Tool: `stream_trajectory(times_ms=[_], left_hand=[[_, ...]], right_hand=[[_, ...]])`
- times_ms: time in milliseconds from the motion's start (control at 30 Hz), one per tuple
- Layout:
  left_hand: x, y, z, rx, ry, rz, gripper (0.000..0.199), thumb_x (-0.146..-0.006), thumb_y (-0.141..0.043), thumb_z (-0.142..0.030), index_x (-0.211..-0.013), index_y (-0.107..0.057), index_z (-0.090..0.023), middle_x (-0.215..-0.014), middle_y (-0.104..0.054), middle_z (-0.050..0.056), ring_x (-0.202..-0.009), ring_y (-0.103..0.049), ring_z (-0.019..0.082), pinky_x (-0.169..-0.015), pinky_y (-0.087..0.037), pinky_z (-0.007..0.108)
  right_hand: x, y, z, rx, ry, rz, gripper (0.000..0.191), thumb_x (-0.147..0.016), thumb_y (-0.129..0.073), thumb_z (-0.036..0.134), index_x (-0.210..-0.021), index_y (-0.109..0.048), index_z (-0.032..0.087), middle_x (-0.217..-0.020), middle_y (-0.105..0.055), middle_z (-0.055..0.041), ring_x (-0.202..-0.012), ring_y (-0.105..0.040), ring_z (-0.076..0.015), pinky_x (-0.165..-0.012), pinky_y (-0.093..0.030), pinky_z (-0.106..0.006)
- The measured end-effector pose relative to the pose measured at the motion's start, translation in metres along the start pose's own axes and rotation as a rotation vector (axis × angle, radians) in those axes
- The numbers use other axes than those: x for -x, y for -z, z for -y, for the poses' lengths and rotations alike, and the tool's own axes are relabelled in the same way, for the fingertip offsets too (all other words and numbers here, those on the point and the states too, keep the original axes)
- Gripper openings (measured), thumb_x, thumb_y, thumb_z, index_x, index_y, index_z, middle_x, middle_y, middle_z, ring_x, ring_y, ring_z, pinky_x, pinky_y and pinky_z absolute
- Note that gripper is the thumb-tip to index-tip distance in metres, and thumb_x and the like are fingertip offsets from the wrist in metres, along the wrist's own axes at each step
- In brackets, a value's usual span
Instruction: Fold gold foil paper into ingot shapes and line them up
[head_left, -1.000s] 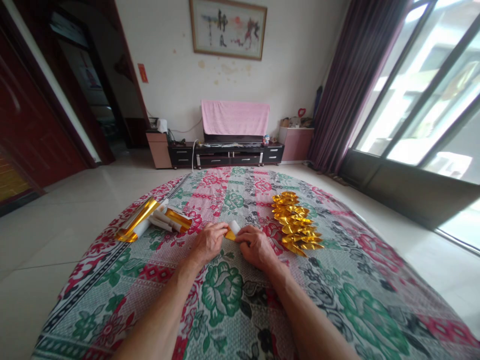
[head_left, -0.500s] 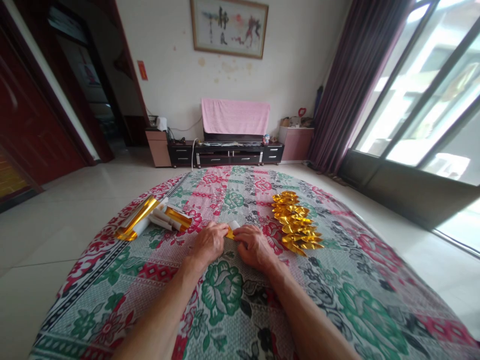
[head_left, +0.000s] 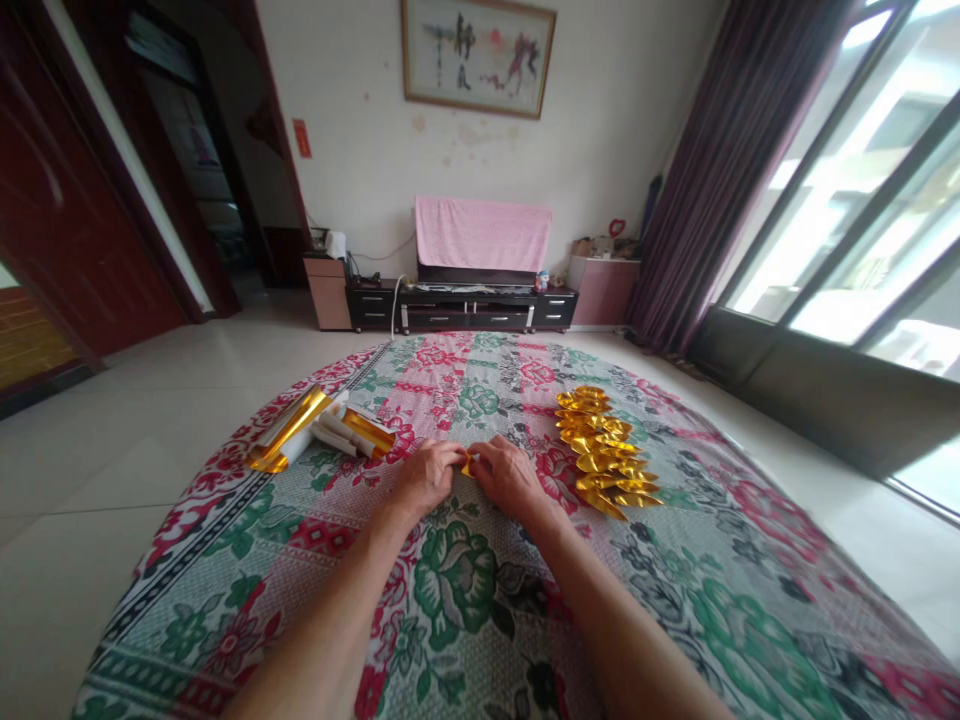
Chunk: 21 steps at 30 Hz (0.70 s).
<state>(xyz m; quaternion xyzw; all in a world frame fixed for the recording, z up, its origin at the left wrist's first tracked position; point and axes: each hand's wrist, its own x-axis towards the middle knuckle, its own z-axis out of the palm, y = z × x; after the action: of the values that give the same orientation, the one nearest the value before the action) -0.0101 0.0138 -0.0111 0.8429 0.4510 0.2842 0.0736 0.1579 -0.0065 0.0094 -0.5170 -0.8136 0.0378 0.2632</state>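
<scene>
Near the middle of the flowered cloth (head_left: 337,570), a small piece of gold paper (head_left: 468,466) shows between my two hands. My left hand (head_left: 431,475) pinches its left side with the fingers closed. On the right side my right hand (head_left: 508,474) grips the same piece, fingers bent around it. Most of the piece is hidden by my fingers. Folded gold paper shapes (head_left: 606,450) lie in a row to the right of my hands. To the left lie curled gold sheets with white backs (head_left: 300,425).
The cloth covers a round surface. Beyond it stand a low black cabinet (head_left: 450,315) and a pink towel (head_left: 484,232) over a screen. A purple curtain (head_left: 712,160) hangs at the right, beside large windows.
The view has shifted slightly, so the scene sits further right. My fingers have come closer together, and the white part of the paper seen between them before no longer shows.
</scene>
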Motion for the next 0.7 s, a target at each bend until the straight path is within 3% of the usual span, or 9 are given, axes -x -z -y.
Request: stream_trajectory(times_ms=[233, 433, 567, 700], left_hand=[[0.0, 0.0, 0.008, 0.097, -0.007, -0.05, 0.036, -0.075, -0.042, -0.005, -0.089, -0.071, -0.021, -0.099, -0.068, 0.001, -0.091, -0.059, 0.014, -0.089, -0.044, 0.029], [0.006, 0.008, 0.008, 0.034, -0.065, 0.017, 0.038, -0.074, -0.043, -0.006, -0.094, -0.07, -0.022, -0.107, -0.065, 0.0, -0.095, -0.057, 0.015, -0.091, -0.044, 0.029], [0.008, 0.015, -0.001, -0.08, -0.079, 0.104, 0.041, -0.072, -0.043, -0.004, -0.097, -0.07, -0.023, -0.113, -0.063, 0.001, -0.096, -0.055, 0.018, -0.092, -0.042, 0.032], [0.007, 0.021, -0.02, -0.18, 0.01, 0.138, 0.037, -0.077, -0.041, -0.007, -0.094, -0.071, -0.022, -0.105, -0.065, 0.004, -0.092, -0.054, 0.02, -0.084, -0.044, 0.032]], right_hand=[[0.0, 0.002, -0.003, 0.015, 0.047, 0.049, 0.027, -0.089, -0.041, 0.028, -0.097, -0.066, 0.026, -0.085, -0.058, -0.0028, -0.08, -0.054, -0.0121, -0.071, -0.036, -0.02], [0.001, -0.001, -0.004, 0.0, 0.042, 0.018, 0.027, -0.088, -0.042, 0.027, -0.097, -0.067, 0.028, -0.084, -0.057, -0.0026, -0.077, -0.054, -0.0117, -0.07, -0.036, -0.02], [0.0, -0.002, -0.005, 0.002, 0.022, 0.018, 0.026, -0.086, -0.044, 0.026, -0.096, -0.068, 0.029, -0.083, -0.056, -0.003, -0.076, -0.054, -0.0121, -0.069, -0.036, -0.02], [0.001, -0.002, -0.005, 0.008, 0.022, 0.017, 0.026, -0.086, -0.044, 0.026, -0.094, -0.069, 0.028, -0.082, -0.055, -0.0033, -0.076, -0.053, -0.0124, -0.069, -0.036, -0.021]])
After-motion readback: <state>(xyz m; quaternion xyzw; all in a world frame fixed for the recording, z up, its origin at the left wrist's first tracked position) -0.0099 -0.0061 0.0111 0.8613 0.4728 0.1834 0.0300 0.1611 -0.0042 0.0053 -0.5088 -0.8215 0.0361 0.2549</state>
